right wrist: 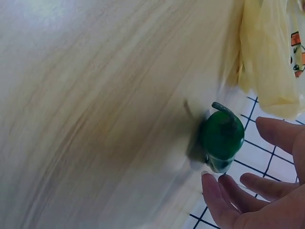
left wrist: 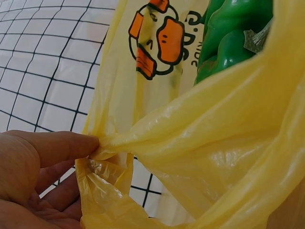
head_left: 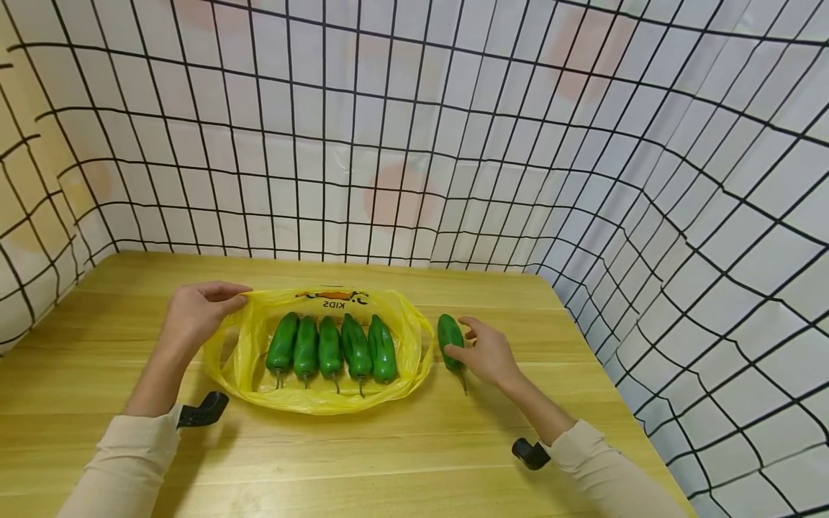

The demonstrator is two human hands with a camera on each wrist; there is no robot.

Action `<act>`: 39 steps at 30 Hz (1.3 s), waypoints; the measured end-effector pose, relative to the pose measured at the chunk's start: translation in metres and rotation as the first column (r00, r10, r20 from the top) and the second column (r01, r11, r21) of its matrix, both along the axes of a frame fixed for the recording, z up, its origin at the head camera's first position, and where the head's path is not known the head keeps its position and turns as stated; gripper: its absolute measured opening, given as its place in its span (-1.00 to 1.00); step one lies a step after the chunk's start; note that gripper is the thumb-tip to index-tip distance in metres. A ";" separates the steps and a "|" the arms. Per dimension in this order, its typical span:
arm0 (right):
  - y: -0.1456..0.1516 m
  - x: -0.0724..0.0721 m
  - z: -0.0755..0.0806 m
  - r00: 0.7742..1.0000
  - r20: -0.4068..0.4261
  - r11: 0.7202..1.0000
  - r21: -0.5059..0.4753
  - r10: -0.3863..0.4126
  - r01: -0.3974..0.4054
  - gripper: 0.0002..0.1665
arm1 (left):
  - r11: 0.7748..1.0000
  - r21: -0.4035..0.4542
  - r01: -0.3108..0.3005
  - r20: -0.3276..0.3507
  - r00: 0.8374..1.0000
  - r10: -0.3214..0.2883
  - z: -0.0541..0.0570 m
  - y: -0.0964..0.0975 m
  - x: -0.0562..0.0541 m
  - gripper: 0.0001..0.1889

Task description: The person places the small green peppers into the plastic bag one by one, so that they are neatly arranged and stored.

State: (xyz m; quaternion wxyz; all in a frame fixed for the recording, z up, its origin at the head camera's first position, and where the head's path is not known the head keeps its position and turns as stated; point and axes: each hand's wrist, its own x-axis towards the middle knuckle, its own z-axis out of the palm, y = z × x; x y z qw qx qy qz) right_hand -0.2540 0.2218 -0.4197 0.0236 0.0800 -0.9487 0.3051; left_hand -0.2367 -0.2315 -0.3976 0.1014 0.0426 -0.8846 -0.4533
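A yellow plastic bag lies spread open on the table, its "KIDS" print reading mirrored. Inside it, several green peppers lie side by side in a row, stems toward the near side. My left hand pinches the bag's left rim between thumb and fingers; the left wrist view shows the gathered film at the fingertips. Just right of the bag, a single green pepper rests on the wood. Around it my right hand is spread, fingertips close to its side and the thumb apart in the right wrist view.
The light wooden table is enclosed at the back and sides by black wire grid panels with a pale sheet behind. Black wrist camera mounts sit on both forearms, low over the table.
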 end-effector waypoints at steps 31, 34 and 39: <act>-0.005 -0.005 -0.014 1.000 -0.006 0.999 -0.047 -0.017 0.017 -0.28 | 1.000 0.013 0.007 0.003 1.000 -0.007 0.000 0.000 0.000 -0.60; -0.005 -0.006 -0.015 1.000 -0.016 0.999 -0.034 -0.023 0.023 -0.30 | 1.000 0.021 0.011 0.003 1.000 -0.011 0.000 0.000 0.000 -0.60; -0.003 -0.007 -0.015 0.999 -0.035 1.000 -0.016 -0.017 0.017 -0.31 | 1.000 0.021 0.015 0.002 1.000 -0.015 0.000 0.000 0.000 -0.60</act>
